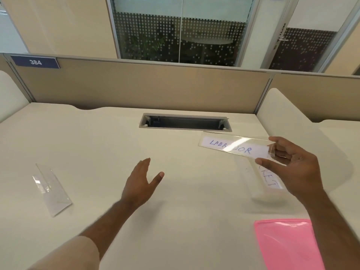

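Observation:
My right hand (pixel 292 166) pinches the right end of a clear acrylic name holder (pixel 233 146) and holds it above the desk. The holder carries a white paper strip with blue handwriting that reads "LABRADOR". My left hand (pixel 141 184) hovers over the middle of the desk, fingers straight and empty. A second clear holder with a handwritten strip (pixel 269 182) lies on the desk below my right hand, partly hidden by it. A third clear holder (pixel 51 189), with no paper in it, lies at the left of the desk.
A pink plastic folder (pixel 286 244) lies at the near right of the beige desk (pixel 97 143). An open cable slot (pixel 185 122) sits at the back centre. A partition with a "384" sign (pixel 35 62) stands behind; glass walls lie beyond.

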### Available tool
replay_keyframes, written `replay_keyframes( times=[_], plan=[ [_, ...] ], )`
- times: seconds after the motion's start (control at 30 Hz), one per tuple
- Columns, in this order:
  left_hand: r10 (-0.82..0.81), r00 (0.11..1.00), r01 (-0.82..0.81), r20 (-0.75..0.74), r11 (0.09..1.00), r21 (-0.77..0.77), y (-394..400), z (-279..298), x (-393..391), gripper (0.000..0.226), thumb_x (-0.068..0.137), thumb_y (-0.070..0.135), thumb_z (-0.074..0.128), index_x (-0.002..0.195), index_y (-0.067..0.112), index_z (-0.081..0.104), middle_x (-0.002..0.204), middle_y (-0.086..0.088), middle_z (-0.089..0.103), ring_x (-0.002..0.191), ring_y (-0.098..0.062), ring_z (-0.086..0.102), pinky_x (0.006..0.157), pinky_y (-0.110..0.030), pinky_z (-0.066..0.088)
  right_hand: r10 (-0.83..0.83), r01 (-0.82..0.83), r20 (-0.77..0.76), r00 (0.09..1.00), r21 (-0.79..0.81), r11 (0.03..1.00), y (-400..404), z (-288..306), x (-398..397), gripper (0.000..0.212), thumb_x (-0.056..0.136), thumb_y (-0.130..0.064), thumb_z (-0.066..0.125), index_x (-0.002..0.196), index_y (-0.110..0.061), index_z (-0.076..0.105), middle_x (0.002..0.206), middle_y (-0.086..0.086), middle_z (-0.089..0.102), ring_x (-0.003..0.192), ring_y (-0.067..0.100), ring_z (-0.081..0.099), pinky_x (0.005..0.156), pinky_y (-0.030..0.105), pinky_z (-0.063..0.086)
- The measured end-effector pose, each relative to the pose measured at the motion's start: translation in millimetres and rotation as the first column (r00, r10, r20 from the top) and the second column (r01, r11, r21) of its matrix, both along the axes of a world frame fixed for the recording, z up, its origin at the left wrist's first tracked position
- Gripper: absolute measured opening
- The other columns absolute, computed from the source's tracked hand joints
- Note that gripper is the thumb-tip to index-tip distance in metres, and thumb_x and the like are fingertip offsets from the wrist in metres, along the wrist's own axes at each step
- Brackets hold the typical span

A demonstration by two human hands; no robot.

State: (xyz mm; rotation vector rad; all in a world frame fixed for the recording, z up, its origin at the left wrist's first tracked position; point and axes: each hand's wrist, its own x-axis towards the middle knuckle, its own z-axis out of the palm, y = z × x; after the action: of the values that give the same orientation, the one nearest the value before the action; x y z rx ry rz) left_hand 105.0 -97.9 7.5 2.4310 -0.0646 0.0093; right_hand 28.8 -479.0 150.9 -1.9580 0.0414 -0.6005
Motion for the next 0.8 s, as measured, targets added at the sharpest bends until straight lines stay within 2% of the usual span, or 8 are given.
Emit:
replay_keyframes(
  times=[0.1, 0.17, 0.27, 0.47, 0.6, 0.73, 0.8],
  plan=[
    [-0.008, 1.0, 0.005, 0.016, 0.991, 0.137, -13.6, -23.2, 0.1, 0.095, 0.087, 0.076, 0.022, 0.159, 0.014, 0.014, 0.168, 0.0, 0.016, 0.155, -0.017, 0.008, 0.124, -0.035, 0.012, -0.145, 0.146, 0.026, 0.989, -0.047, 0.988, -15.3, 0.4, -8.0, 0.065, 0.055, -0.035, 0.086, 0.117, -0.03, 0.066, 0.093, -0.004, 0.07, 0.083, -0.003, 0.065, 0.087, 0.007, 0.048],
    [-0.041, 0.998, 0.033, 0.038, 0.979, 0.199, -21.4, -34.9, 0.3, 0.096, 0.087, 0.075, 0.016, 0.16, 0.013, 0.009, 0.169, -0.001, 0.01, 0.156, -0.017, 0.002, 0.125, -0.034, 0.005, -0.233, 0.236, 0.041, 0.972, -0.088, 0.968, -25.2, -1.8, -13.3, 0.064, 0.058, -0.036, 0.086, 0.118, -0.03, 0.064, 0.093, -0.002, 0.068, 0.086, 0.003, 0.065, 0.09, 0.008, 0.047],
    [-0.1, 0.994, 0.079, 0.052, 0.948, 0.309, -28.3, -49.5, 2.7, 0.091, 0.092, 0.071, 0.017, 0.16, 0.011, 0.007, 0.169, -0.002, 0.005, 0.156, -0.018, -0.003, 0.125, -0.034, -0.001, -0.336, 0.341, 0.063, 0.94, -0.124, 0.932, -39.5, -8.1, -21.0, 0.061, 0.063, -0.03, 0.088, 0.119, -0.028, 0.063, 0.097, 0.004, 0.067, 0.091, 0.017, 0.065, 0.091, 0.01, 0.047],
    [-0.117, 0.993, 0.121, -0.035, 0.914, 0.386, -30.1, -70.0, 5.5, 0.091, 0.094, 0.072, 0.018, 0.16, 0.01, 0.005, 0.17, -0.002, 0.001, 0.156, -0.017, -0.003, 0.125, -0.035, -0.001, -0.467, 0.469, 0.073, 0.881, -0.263, 0.844, -54.9, -19.4, -29.9, 0.061, 0.065, -0.023, 0.089, 0.119, -0.025, 0.062, 0.104, 0.007, 0.068, 0.094, 0.018, 0.066, 0.078, 0.002, 0.043],
    [-0.113, 0.993, 0.115, -0.028, 0.905, 0.409, -30.6, -72.7, 7.6, 0.091, 0.093, 0.072, 0.017, 0.16, 0.011, 0.006, 0.17, -0.001, 0.001, 0.156, -0.017, -0.002, 0.125, -0.035, 0.0, -0.498, 0.48, 0.044, 0.866, -0.352, 0.804, -55.7, -31.3, -24.9, 0.062, 0.065, -0.019, 0.089, 0.121, -0.02, 0.062, 0.106, 0.01, 0.068, 0.096, 0.025, 0.066, 0.082, 0.03, 0.05],
    [-0.107, 0.994, 0.106, -0.022, 0.902, 0.419, -30.8, -72.6, 7.1, 0.09, 0.094, 0.072, 0.015, 0.16, 0.012, 0.006, 0.17, 0.0, 0.001, 0.156, -0.016, -0.003, 0.125, -0.034, -0.001, -0.501, 0.464, 0.013, 0.865, -0.398, 0.791, -49.2, -47.6, -9.6, 0.064, 0.066, -0.019, 0.088, 0.123, -0.016, 0.06, 0.108, 0.012, 0.066, 0.099, 0.028, 0.065, 0.086, 0.04, 0.052],
    [-0.107, 0.994, 0.108, -0.026, 0.9, 0.421, -30.7, -72.5, 6.7, 0.09, 0.094, 0.072, 0.015, 0.16, 0.012, 0.004, 0.17, 0.0, 0.0, 0.156, -0.016, -0.004, 0.125, -0.034, -0.002, -0.5, 0.456, 0.006, 0.866, -0.421, 0.784, -43.5, -56.9, -0.4, 0.064, 0.067, -0.017, 0.087, 0.124, -0.015, 0.059, 0.108, 0.013, 0.065, 0.099, 0.03, 0.063, 0.085, 0.04, 0.051]
  ],
)
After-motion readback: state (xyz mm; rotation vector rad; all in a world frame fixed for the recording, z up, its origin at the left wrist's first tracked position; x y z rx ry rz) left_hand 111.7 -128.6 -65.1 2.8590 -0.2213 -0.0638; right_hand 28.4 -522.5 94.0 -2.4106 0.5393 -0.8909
